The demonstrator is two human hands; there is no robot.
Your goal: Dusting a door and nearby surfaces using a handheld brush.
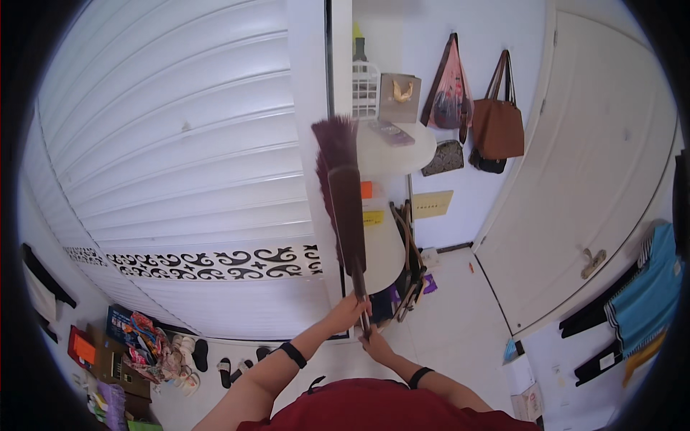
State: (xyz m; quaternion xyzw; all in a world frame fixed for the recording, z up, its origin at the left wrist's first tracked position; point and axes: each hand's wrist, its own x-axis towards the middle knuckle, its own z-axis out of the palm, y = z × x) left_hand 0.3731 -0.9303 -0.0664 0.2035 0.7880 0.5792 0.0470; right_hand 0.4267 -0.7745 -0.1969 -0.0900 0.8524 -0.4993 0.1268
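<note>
Right up the middle of the view, along the line from twelve o'clock to half past five: a brown broom [347, 215], nearly upright, leaning just a touch toward eleven at the top. Look at that long axis, stretching up and away from the hands, with the bristles [336, 144] aimed at twelve and a little blurred at the tips.

Down to six o'clock now, to the left hand [350, 312]: closed round the handle [359, 284], gripping below the broom's wide head. And just past it, toward half past five, the right hand [376, 346]: closed too, gripping near the lower end of that same handle, close beside and below the left. Hard to say how tightly, with fingertips partly hidden.

Behind all this, between one and two: a white shelf [420, 154]; cannot tell whether touched by the broom. Over at ten, a big white slatted panel [180, 158]. Hanging on the wall at two, a brown bag [497, 129]. Out toward three, a white door [582, 165]. And down at seven, slippers [225, 370] on the floor [438, 352].
</note>
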